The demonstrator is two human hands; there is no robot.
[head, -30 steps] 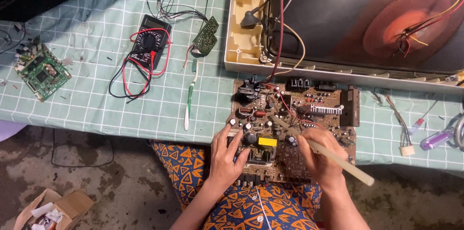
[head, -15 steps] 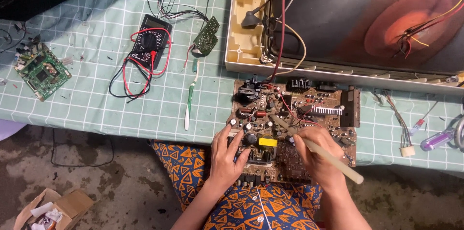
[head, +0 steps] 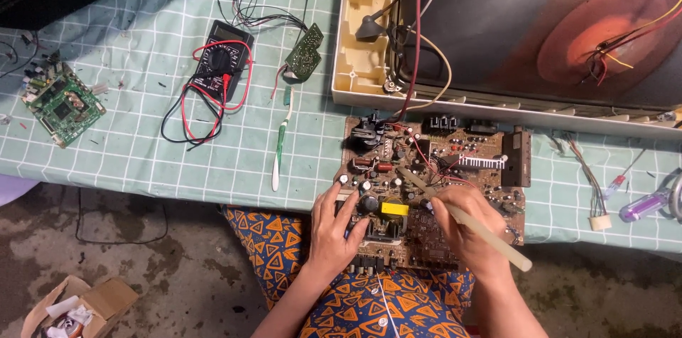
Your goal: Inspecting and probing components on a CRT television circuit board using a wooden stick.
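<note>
Your left hand (head: 332, 228) lies on the near-left edge of the brown board (head: 433, 189), fingers spread flat over its parts to steady it. The board sits at the desk (head: 142, 146) edge, its near part hanging over your lap. Your right hand (head: 465, 228) has its fingers pinched around a pale stick (head: 465, 221), the tip slanting up-left among the parts beside the yellow block (head: 395, 208).

As I judge it, the overhang is the main risk: press hard with the stick and the board may tip toward your lap if the left hand eases. The stick could slip and bend a small part or snag the red wire (head: 412, 40) running up to the open set (head: 511, 25). That wire may tug if the board shifts.
</note>
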